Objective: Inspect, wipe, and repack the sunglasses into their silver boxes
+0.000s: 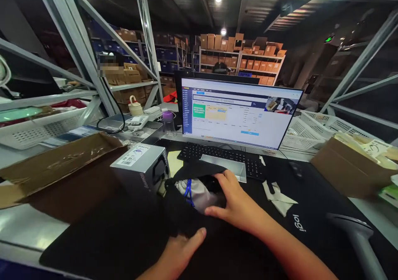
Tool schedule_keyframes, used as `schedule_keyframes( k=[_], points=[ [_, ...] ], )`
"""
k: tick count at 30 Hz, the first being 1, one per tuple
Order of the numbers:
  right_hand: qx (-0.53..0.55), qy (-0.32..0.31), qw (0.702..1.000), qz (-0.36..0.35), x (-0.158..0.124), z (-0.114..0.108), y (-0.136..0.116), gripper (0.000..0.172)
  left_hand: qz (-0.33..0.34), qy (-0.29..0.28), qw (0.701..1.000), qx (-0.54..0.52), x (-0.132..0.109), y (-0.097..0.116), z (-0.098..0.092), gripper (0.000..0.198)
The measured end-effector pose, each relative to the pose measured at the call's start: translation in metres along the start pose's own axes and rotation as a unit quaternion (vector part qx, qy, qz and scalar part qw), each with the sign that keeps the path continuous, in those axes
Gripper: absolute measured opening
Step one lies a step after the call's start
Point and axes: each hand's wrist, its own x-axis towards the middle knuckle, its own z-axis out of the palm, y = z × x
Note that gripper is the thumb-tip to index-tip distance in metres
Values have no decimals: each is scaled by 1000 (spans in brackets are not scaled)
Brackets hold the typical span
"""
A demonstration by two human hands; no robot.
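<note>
Right hand [238,201] reaches in from the lower right, palm down, thumb and fingers spread apart at the mouth of one black bag [178,211], fingertips on its edge. Left hand [183,249] lies below, thumb raised, its fingers hidden, so I cannot tell whether they grip. Inside the bag, on the mat [105,238], shows one pale pouch [202,195] with blue cord. "logi" reads sideways on the mat at right, near one scanner [362,234]. One grey box [139,172] stands left of the bag; its white label [133,155] is too small to read. Two cartons flank the mat, one left [77,176], one right [351,168]. Beyond the bag sit one keyboard [214,150] and a lit monitor [230,120].
</note>
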Motion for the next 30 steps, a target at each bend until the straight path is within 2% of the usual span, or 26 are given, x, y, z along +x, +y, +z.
schedule_keyframes(
  k=[2, 4, 7, 9, 13, 17, 20, 23, 25, 26, 28, 30],
  points=[
    [-21, -17, 1000, -5, 1, 9, -2, 96, -54, 4, 995, 83, -8, -21, -7, 41],
    [-54, -8, 998, -17, 0, 20, -5, 99, -60, 18, 993, 102, -12, -39, -13, 46],
    [-91, 7, 995, -51, -2, 35, -9, 85, -30, 29, 996, 85, -12, -58, -19, 53],
    [-117, 16, 990, -78, -4, 41, -11, 76, -29, 39, 996, 79, -12, -64, -21, 54],
    [-136, 23, 986, -95, -2, 41, -9, 52, -5, 72, 997, 0, -15, -55, -17, 56],
    [-53, 10, 998, -27, 6, 26, -1, 36, 1, 22, 988, -155, -17, -36, -7, 61],
    [25, -26, 999, 6, 2, 17, -1, 49, -39, -15, 962, -269, -14, -24, -4, 56],
    [15, -63, 997, -37, -9, 22, -10, 72, -51, -1, 947, -316, -8, -18, -7, 48],
    [-11, -82, 994, -64, -14, 33, -15, 80, -41, 18, 949, -312, -4, -16, -10, 44],
    [-15, -79, 995, -65, -15, 38, -17, 79, -33, 23, 950, -309, -3, -16, -12, 44],
    [13, -52, 997, -46, -11, 42, -17, 65, -33, 15, 950, -309, -3, -16, -16, 47],
    [117, -9, 993, -9, -6, 34, -14, 54, -62, 3, 950, -307, -4, -17, -23, 47]
  ],
)
